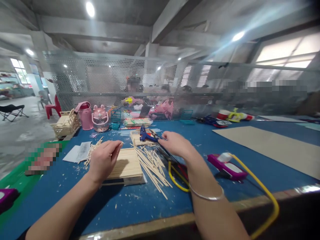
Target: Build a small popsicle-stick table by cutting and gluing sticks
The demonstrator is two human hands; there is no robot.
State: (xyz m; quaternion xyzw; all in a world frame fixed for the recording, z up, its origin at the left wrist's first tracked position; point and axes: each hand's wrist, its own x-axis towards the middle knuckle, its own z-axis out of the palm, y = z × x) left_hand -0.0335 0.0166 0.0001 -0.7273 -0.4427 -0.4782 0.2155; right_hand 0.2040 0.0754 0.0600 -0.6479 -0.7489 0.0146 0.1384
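Note:
My left hand (pixel 104 159) is closed in a pinch above a slatted wooden stick panel (pixel 126 165), with a tiny pale bit at the fingertips too small to name. My right hand (pixel 176 144) is closed around the handle of a blue glue gun (pixel 147 136), whose nozzle end points up and away to the left. Dark-bladed scissors (pixel 155 134) lie close by the gun. Between the hands, loose wooden sticks (pixel 153 166) fan out beside the panel. Behind them sits a smaller stick-built piece (pixel 136 137), partly covered by the gun.
A purple power strip (pixel 231 168) with a white plug and yellow cord (pixel 265 186) lies to the right, near a large cardboard sheet (pixel 272 146). At the back left stand a pink jug (pixel 86 116), a pink bear bottle (pixel 100 119) and a wooden stick crate (pixel 66 124). A perforated screen (pixel 112 73) borders the table.

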